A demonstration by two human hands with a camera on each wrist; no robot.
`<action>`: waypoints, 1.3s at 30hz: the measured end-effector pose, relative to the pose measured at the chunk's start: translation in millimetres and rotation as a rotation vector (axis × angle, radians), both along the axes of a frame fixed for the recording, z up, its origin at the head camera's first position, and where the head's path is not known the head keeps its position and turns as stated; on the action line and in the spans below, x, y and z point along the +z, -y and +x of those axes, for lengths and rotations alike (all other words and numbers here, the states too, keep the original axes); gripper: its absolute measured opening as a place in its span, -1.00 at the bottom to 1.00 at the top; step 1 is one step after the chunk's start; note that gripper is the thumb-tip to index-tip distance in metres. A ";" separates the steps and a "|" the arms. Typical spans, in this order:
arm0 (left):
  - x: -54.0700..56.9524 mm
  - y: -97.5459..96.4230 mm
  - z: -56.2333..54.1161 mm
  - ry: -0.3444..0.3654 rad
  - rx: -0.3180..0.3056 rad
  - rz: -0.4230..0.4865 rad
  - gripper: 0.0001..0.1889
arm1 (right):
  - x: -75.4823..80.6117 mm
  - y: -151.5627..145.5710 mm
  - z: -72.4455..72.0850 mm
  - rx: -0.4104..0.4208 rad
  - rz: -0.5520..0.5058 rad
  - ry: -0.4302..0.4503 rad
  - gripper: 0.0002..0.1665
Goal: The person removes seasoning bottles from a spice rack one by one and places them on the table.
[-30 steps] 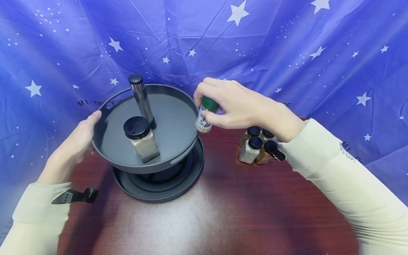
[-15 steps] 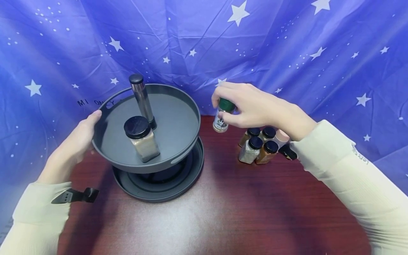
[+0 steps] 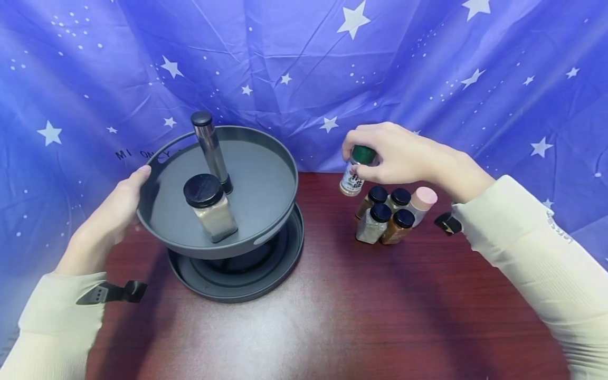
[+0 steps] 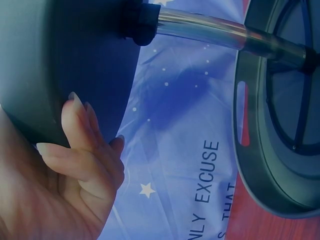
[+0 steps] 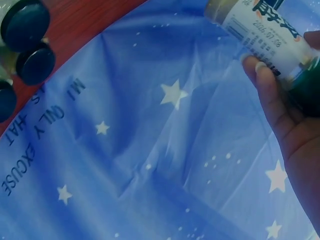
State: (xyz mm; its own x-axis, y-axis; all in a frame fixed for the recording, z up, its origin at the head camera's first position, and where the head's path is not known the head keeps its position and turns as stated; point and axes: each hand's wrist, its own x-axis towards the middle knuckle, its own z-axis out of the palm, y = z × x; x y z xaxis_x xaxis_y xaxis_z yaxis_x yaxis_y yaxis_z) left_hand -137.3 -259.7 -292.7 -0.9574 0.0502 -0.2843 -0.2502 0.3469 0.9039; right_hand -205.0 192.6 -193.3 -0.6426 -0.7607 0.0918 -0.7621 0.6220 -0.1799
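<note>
My right hand (image 3: 391, 153) pinches a spice bottle (image 3: 352, 179) by its green cap, slightly tilted, above the back of the table. The bottle's printed white label (image 5: 267, 37) shows in the right wrist view. With thumb at the rim and fingers beneath, my left hand (image 3: 114, 203) grips the left side of the grey upper tray (image 3: 256, 174) of a two-tier rack. A black-lidded jar (image 3: 216, 216) of pale powder stands on that tray beside the upright metal post (image 3: 212, 150). Below it sits the round lower tray (image 3: 256, 290); in the left wrist view a metal pole (image 4: 200, 25) joins the tiers.
Right of the rack, several jars stand bunched on the red-brown table (image 3: 361, 316): a white-filled jar (image 3: 371, 228), an orange-brown jar (image 3: 395, 232) and a pink-capped bottle (image 3: 422, 203) among them. A blue starry cloth (image 3: 304, 63) hangs close behind.
My right hand has carried the green-capped spice bottle rightward, away from the tray's right rim to just behind the bunched jars. My left hand and the rack have stayed in place.
</note>
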 end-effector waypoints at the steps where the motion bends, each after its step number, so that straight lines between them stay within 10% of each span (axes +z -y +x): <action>1: -0.3 0.5 -0.1 0.000 -0.002 0.003 -0.42 | 0.7 -2.5 -1.2 -0.007 0.004 0.004 -0.75; 39: -3.7 5.8 -1.8 0.028 -0.006 0.023 -0.44 | -11.5 -102.8 -34.1 -0.479 0.214 0.254 -0.72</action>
State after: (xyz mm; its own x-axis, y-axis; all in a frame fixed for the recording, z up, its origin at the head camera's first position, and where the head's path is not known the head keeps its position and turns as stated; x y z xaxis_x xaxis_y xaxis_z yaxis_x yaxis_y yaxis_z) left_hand -139.1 -265.5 -296.5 -0.9488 0.0629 -0.3096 -0.2734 0.3274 0.9044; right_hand -239.0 295.4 -204.8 -0.9014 -0.3641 -0.2344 -0.3358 0.9295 -0.1525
